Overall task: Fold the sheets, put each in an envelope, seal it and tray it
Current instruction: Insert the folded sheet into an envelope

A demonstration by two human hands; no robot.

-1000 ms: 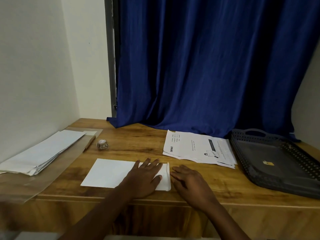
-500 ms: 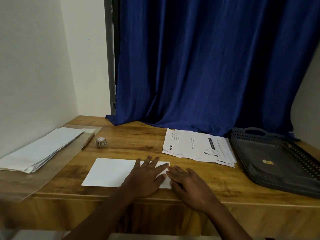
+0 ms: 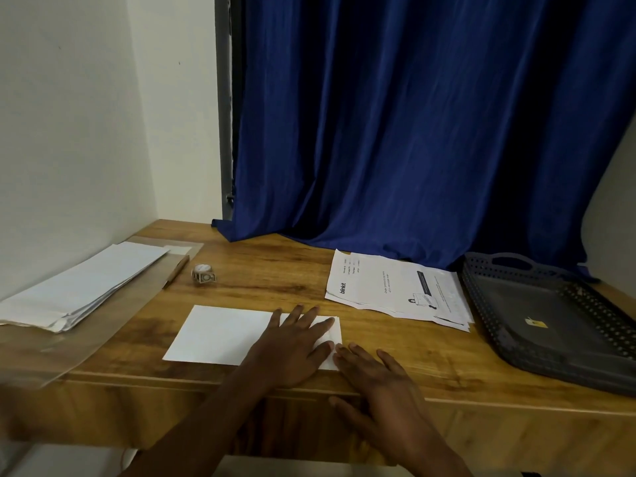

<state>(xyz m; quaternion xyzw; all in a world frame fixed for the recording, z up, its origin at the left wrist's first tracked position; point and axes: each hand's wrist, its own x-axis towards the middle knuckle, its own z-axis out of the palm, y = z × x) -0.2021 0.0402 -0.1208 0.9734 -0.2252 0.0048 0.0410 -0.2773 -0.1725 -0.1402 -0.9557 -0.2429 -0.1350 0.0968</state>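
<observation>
A white envelope point(image 3: 220, 333) lies flat near the table's front edge. My left hand point(image 3: 292, 346) presses flat on its right part, fingers spread. My right hand point(image 3: 375, 380) lies flat just right of it, fingertips touching the envelope's lower right corner. A stack of printed sheets point(image 3: 395, 287) rests behind and to the right. The dark plastic tray point(image 3: 509, 339) stands at the far right, with only a small yellow sticker inside. A pile of white envelopes point(image 3: 82, 287) lies at the left on a clear plastic sleeve.
A small roll of stickers point(image 3: 203, 274) stands left of centre on the wooden table point(image 3: 275, 270). A blue curtain point(image 3: 413, 132) hangs behind the table and touches its back edge. White walls close off the left side.
The flap that stood up at the envelope's right end now lies flat under my left hand. My right hand slid back toward the front edge.
</observation>
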